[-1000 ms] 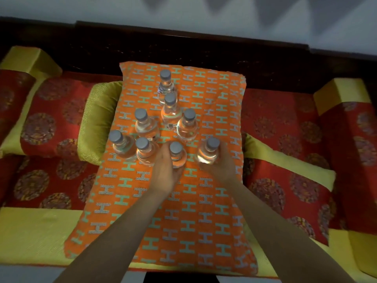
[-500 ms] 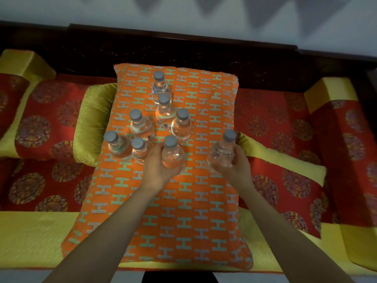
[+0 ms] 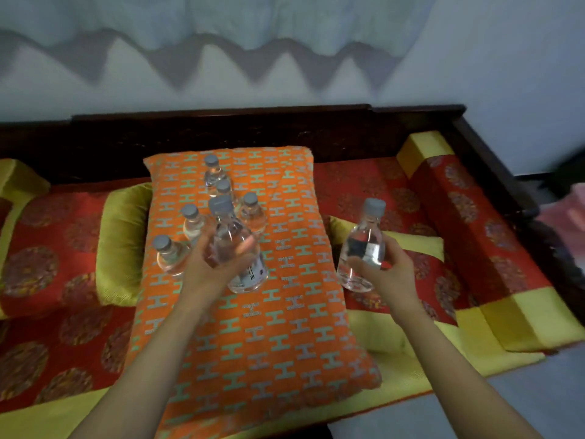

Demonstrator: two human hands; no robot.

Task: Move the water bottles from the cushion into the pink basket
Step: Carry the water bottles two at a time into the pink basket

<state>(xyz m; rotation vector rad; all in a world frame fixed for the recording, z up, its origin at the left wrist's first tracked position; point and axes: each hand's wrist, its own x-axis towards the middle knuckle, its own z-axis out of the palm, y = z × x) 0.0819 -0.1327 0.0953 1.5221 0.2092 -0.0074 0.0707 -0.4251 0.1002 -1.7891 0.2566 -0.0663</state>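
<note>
An orange cushion (image 3: pixel 269 327) with teal H marks lies on the sofa. Several clear water bottles with grey caps (image 3: pixel 251 212) stand on its far half. My left hand (image 3: pixel 215 264) grips one bottle (image 3: pixel 237 248), lifted above the cushion. My right hand (image 3: pixel 386 270) grips a second bottle (image 3: pixel 362 245), held in the air to the right of the cushion, over the red seat. A blurred pink shape (image 3: pixel 566 213) at the right edge may be the basket.
The sofa has red patterned seat pads (image 3: pixel 47 264) with yellow-green borders and a dark wooden back rail (image 3: pixel 253 122). A yellow-ended bolster (image 3: pixel 443 172) lies at the right. A green-edged pillow (image 3: pixel 123 242) sits left of the cushion. Grey floor shows at lower right.
Both hands lifted their bottles off the cushion. The right hand carried its bottle rightward past the cushion edge. The view swung up and to the right.
</note>
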